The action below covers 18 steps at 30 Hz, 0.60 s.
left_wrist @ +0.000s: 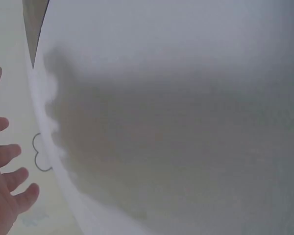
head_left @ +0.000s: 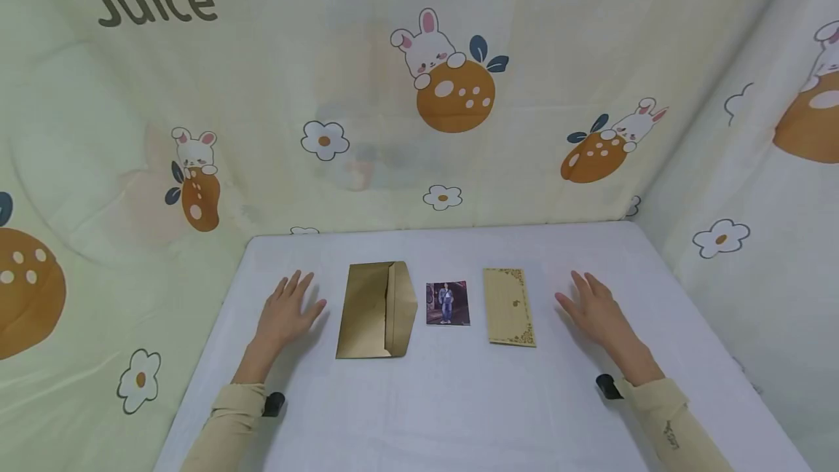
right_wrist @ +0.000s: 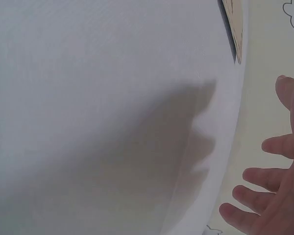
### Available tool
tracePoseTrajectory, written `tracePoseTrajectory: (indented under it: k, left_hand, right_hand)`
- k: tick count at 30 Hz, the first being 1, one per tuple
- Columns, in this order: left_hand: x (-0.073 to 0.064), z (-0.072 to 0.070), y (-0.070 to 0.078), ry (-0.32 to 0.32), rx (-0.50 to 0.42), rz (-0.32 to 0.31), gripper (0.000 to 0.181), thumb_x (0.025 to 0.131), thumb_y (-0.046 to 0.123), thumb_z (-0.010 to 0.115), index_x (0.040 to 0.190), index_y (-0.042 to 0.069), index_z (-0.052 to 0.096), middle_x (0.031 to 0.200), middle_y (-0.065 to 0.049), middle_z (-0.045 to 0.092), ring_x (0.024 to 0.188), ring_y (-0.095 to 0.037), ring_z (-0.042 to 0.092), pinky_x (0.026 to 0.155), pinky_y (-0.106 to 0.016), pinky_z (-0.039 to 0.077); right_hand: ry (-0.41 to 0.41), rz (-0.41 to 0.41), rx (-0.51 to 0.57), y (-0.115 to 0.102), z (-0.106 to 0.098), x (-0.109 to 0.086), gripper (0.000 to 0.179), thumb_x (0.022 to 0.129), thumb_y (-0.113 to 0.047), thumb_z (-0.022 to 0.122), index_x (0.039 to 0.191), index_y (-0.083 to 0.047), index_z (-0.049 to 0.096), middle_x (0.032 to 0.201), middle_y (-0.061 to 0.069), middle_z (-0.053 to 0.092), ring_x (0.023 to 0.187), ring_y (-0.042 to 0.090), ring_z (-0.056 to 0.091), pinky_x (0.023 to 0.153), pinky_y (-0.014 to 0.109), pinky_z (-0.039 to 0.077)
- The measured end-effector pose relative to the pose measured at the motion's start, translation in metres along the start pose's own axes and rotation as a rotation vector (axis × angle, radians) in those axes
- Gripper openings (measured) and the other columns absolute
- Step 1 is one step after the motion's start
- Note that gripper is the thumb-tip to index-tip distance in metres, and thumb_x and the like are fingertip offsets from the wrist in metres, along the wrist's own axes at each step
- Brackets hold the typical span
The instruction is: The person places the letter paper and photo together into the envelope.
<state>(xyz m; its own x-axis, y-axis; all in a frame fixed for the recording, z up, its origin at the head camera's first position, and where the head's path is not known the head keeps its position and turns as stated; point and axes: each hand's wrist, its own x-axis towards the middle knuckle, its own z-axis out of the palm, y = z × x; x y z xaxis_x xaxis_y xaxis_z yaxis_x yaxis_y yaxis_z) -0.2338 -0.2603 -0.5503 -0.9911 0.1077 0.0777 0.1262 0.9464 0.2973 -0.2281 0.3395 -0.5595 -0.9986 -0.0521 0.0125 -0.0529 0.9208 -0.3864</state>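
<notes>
Both hands are held apart over the white table with fingers spread, holding nothing. My left hand [head_left: 285, 315] is to the left of a gold envelope [head_left: 363, 312], whose pointed flap on the right stands unfolded. A small square photo [head_left: 448, 303] of a standing person lies in the middle. Right of it is a cream card [head_left: 509, 307] with brown ornate corners and a small mark near its right edge. My right hand [head_left: 598, 312] is to the right of that card. In the wrist views each hand casts a shadow on the cloth.
White cloth covers the table [head_left: 419, 414]. Behind it hangs a pale curtain [head_left: 275, 93] printed with rabbits, oranges and flowers, which continues along both sides. A dark wrist device [head_left: 274, 404] shows by the left sleeve, another device [head_left: 609, 387] by the right.
</notes>
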Motion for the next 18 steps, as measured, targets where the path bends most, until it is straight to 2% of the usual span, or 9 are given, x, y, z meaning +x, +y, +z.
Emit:
tracePoseTrajectory:
  k: [11, 18]
  left_hand:
    - [0.002, 0.001, 0.011, 0.023, -0.002, 0.030, 0.072, 0.098, 0.048, 0.059, 0.154, 0.007, 0.038, 0.160, -0.025, 0.033, 0.146, -0.052, 0.029, 0.114, -0.067, 0.029]
    - [0.006, 0.006, 0.018, 0.012, 0.002, 0.046, 0.072, 0.098, 0.050, 0.058, 0.154, 0.009, 0.038, 0.160, -0.024, 0.033, 0.146, -0.052, 0.029, 0.114, -0.066, 0.030]
  right_hand:
    - [-0.010, -0.027, -0.006, -0.017, 0.005, 0.006, 0.084, 0.104, -0.057, 0.042, 0.157, 0.003, 0.018, 0.160, 0.039, 0.014, 0.144, 0.059, 0.018, 0.110, 0.075, 0.022]
    - [-0.017, -0.045, -0.010, -0.032, 0.009, 0.012, 0.084, 0.103, -0.058, 0.042, 0.158, 0.001, 0.019, 0.161, 0.037, 0.014, 0.145, 0.059, 0.017, 0.110, 0.076, 0.022]
